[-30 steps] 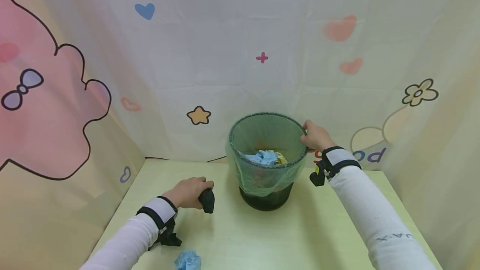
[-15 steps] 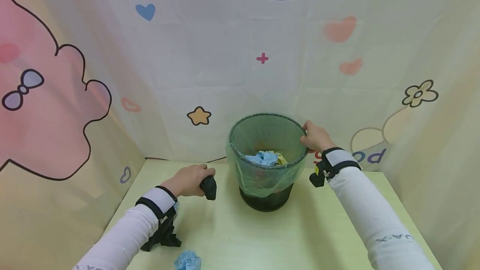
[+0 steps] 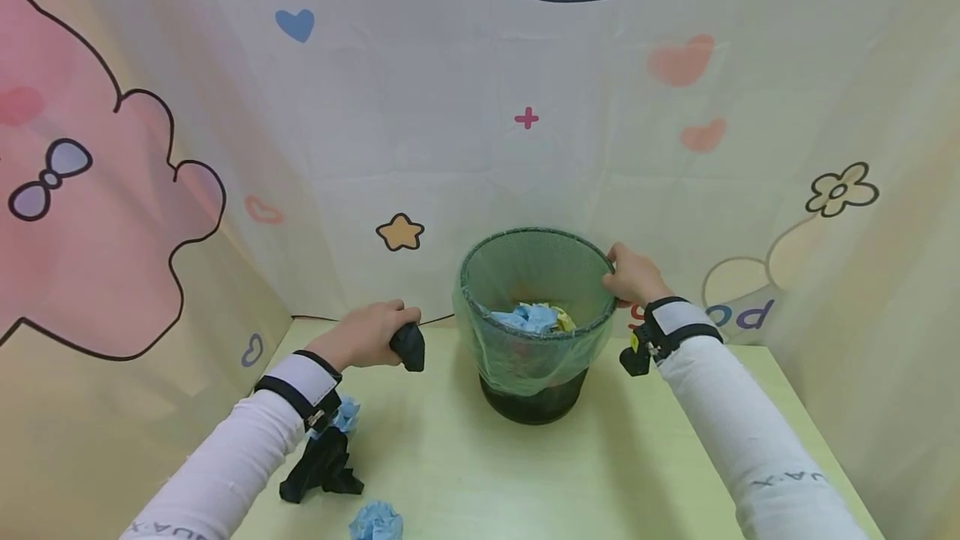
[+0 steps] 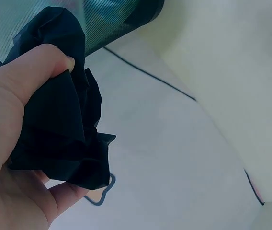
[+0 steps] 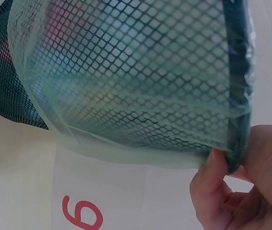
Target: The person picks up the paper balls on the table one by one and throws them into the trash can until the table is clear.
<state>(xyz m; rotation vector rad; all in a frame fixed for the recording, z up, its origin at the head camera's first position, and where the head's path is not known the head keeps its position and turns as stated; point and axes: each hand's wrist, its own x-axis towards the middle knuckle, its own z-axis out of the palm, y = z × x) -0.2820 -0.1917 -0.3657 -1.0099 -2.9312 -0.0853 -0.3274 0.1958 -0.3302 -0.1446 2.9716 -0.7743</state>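
Observation:
My left hand [image 3: 367, 335] grips a crumpled piece of black paper [image 4: 54, 115], raised over the table to the left of the bin. The thumb lies across the paper in the left wrist view, fingers behind it. A mesh waste bin [image 3: 534, 394] lined with a thin green bag [image 5: 102, 148] stands upright by the back wall. My right hand [image 3: 636, 275] pinches the bin's rim [image 5: 239, 96] on its right side, thumb and fingers on either face. Crumpled blue paper [image 3: 531, 317] and yellow paper [image 3: 562, 320] lie inside the bin.
On the table [image 3: 465, 473], at the front left, lie another crumpled black piece [image 3: 322, 465], a blue crumpled ball [image 3: 347, 413] partly behind the left wrist, and a further blue ball [image 3: 377, 521] at the near edge. A printed cloth [image 3: 450, 107] hangs behind and at both sides.
My left hand has risen and moved away from me with the black paper, uncovering the black piece and blue ball beneath the wrist. The right hand and bin have stayed put.

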